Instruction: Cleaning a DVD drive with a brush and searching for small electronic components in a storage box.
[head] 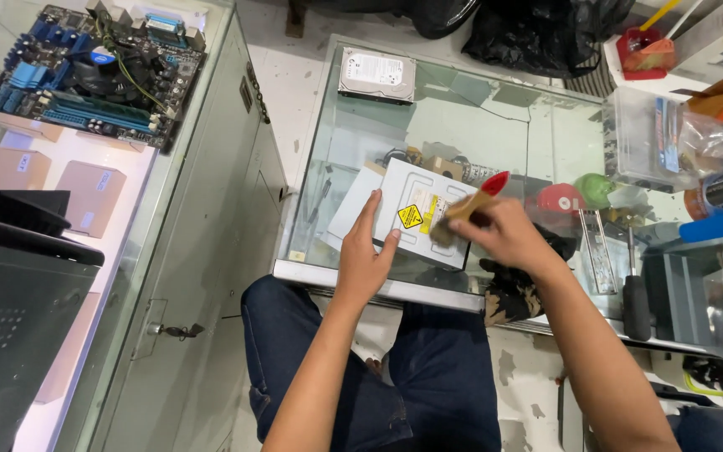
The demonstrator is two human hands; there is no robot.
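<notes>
A person's left hand (364,259) lies flat, fingers spread, steadying a white optical drive (418,211) near the front edge of the glass counter (495,125), while the right hand (508,234) grips a red-handled brush (467,207) on its label. At two o'clock, a clear plastic box (639,138) holds bagged parts; at twelve, a hard drive (376,75).

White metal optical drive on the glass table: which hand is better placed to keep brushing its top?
Right. The right hand already grips the red-handled wooden brush, bristles on the white metal optical drive. The left hand lies flat, steadying the drive's near-left edge.
</notes>
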